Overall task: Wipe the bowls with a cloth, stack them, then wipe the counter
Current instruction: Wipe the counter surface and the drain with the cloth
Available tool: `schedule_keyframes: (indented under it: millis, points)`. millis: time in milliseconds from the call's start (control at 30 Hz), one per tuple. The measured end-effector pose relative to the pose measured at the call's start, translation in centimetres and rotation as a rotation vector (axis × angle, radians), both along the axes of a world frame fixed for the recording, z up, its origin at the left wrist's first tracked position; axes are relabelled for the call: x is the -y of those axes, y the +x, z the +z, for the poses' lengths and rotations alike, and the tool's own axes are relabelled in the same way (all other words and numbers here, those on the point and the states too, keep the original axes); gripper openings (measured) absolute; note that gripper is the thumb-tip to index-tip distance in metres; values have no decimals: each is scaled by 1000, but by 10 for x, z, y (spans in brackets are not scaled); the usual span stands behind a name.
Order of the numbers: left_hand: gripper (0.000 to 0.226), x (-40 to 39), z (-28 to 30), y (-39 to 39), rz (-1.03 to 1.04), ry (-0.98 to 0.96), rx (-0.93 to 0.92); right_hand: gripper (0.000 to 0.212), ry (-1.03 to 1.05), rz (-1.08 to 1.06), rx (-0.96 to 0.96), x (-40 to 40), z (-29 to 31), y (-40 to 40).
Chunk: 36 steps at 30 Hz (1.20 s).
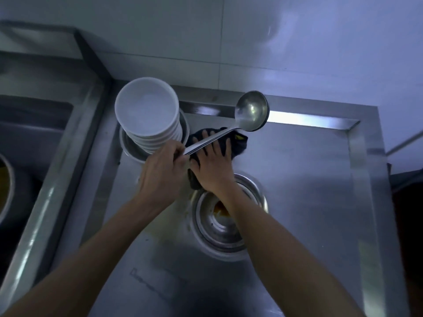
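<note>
The left hand (pixel 163 170) grips the handle of a long steel ladle (pixel 251 110), raised above the stainless steel bench (pixel 309 191). The right hand (pixel 211 168) presses its spread fingers (pixel 226 146) on a dark crumpled cloth (pixel 238 145), beside a tall stack of white round bowls (pixel 148 115).

right hand (pixel 211 165) hides most of dark cloth (pixel 238 146).

steel counter (pixel 309 202) | on it: bowl stack (pixel 148 115), dark cloth (pixel 235 145), round lid (pixel 224 225)
</note>
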<state>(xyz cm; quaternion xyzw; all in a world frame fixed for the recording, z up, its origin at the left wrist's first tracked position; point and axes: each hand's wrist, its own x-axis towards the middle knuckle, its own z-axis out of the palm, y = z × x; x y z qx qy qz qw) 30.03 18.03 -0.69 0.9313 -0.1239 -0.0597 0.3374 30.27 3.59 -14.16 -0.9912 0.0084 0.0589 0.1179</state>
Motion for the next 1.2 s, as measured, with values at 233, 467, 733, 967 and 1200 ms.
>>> schedule_keyframes:
  millis: [233, 467, 733, 967, 1200]
  points:
    - [5, 49, -9, 7, -79, 26, 34, 61, -54, 142, 6, 29, -11, -71]
    - [8, 103, -22, 23, -161, 64, 33, 62, -101, -210, 11, 167, -5, -81]
    - [7, 152, -75, 64, -241, 143, -19, 61, -181, -443, 34, 252, -14, -124]
    - [13, 157, -114, 109, -492, 192, 120, 60, -193, -443, 104, 252, -18, -125]
    - [17, 169, -119, 127, -601, 182, 291, 60, -193, -441, 110, 252, -17, -124]
